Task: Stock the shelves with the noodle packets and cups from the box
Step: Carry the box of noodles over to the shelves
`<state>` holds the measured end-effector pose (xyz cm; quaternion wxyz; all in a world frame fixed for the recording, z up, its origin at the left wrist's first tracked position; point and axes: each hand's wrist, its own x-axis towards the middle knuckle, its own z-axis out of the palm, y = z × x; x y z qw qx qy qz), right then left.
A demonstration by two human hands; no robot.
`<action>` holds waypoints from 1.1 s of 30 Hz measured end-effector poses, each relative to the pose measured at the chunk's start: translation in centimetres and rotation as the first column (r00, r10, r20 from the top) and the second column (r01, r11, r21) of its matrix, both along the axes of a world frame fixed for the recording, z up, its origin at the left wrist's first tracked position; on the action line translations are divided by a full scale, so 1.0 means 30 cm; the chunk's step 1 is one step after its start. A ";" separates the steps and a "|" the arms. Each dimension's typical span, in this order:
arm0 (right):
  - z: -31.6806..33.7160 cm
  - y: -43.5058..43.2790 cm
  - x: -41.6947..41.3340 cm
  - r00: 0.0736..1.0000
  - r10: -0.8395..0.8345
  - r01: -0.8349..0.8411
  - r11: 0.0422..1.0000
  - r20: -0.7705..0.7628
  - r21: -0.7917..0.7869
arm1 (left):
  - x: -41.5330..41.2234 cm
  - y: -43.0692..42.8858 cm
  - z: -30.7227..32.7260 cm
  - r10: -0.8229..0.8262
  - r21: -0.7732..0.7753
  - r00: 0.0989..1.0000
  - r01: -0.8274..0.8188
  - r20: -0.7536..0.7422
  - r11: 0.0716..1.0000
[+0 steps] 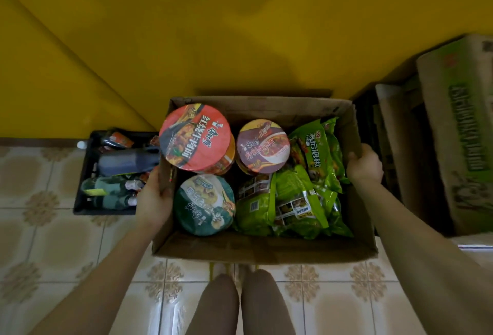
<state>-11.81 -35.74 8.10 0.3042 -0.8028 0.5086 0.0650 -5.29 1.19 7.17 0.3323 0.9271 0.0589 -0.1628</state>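
Note:
An open cardboard box [256, 250] sits in front of my legs, held from both sides. My left hand [154, 201] grips its left wall, my right hand [364, 165] grips its right wall. Inside on the left stand three noodle cups: a red-lidded cup [196, 137] at the back, a purple-lidded cup [262, 146] beside it, and a green-lidded cup [204, 205] at the front. Several green noodle packets [301, 190] fill the right half.
A black crate of bottles [112, 174] stands on the tiled floor left of the box. Green printed cartons [458, 131] are stacked at the right. A yellow wall [213, 27] rises behind the box. My legs [240, 305] are below.

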 end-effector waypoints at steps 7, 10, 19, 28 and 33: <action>0.332 0.097 -0.088 0.999 0.048 -0.048 0.999 0.012 -0.013 | -0.064 0.110 0.344 -0.047 0.036 0.997 0.045 0.053 0.998; 0.463 0.147 -0.152 0.996 0.091 -0.089 0.994 0.024 -0.058 | -0.094 0.172 0.476 -0.099 0.045 0.992 0.096 0.082 0.994; 0.823 0.313 -0.513 0.962 0.005 0.028 0.993 0.273 -0.114 | -0.248 0.361 0.878 -0.256 0.044 0.936 0.253 0.240 0.966; 1.182 0.418 -0.928 0.916 -0.091 0.176 0.967 0.390 -0.186 | -0.471 0.375 1.217 -0.372 -0.010 0.878 0.393 0.300 0.919; 1.258 0.375 -1.181 0.890 -0.148 0.256 0.945 0.431 -0.205 | -0.597 0.259 1.312 -0.463 0.005 0.829 0.487 0.313 0.874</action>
